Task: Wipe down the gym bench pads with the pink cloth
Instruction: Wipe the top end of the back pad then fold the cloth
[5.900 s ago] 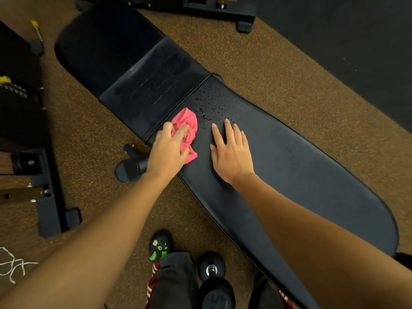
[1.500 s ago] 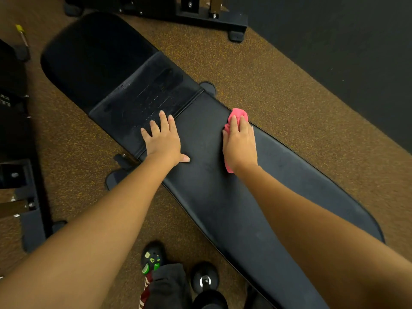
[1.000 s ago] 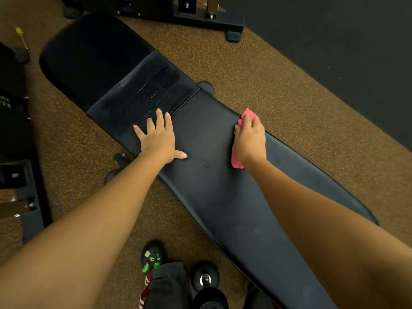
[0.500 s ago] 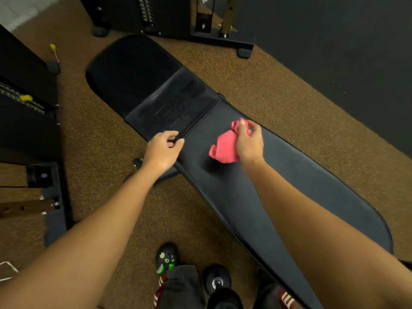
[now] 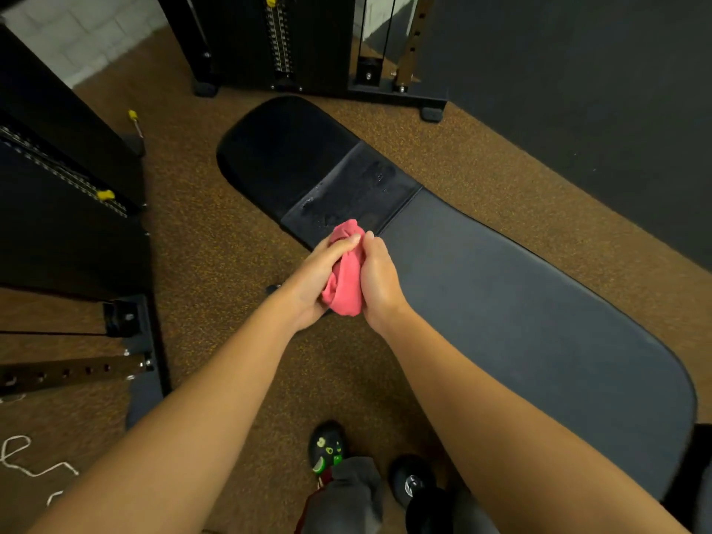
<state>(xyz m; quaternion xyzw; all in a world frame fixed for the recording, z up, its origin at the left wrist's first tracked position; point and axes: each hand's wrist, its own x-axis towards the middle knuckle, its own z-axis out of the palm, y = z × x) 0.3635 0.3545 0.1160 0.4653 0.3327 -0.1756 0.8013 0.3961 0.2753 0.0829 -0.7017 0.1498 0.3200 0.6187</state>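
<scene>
A: Item, pink cloth (image 5: 346,271). Location?

B: Bunched between both hands, over the bench's near edge by the seam. The left hand (image 5: 314,277) curls round it and the right hand (image 5: 381,281) grips the other side.

A: Step?

B: Probably regathering the cloth. The long pad (image 5: 520,302) looks dry, but the middle pad (image 5: 358,183) shows wet marks. Next: press the cloth flat there.

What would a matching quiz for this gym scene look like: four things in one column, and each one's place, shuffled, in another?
Things:
1 cloth
2 long bench pad
3 dumbbell
4 white cord

Places:
A on the floor at the far left
B beside the shoe
C bunched between the left hand and right hand
D stretching away right of the hands

Pairs: 1-C, 2-D, 3-B, 4-A.
</scene>
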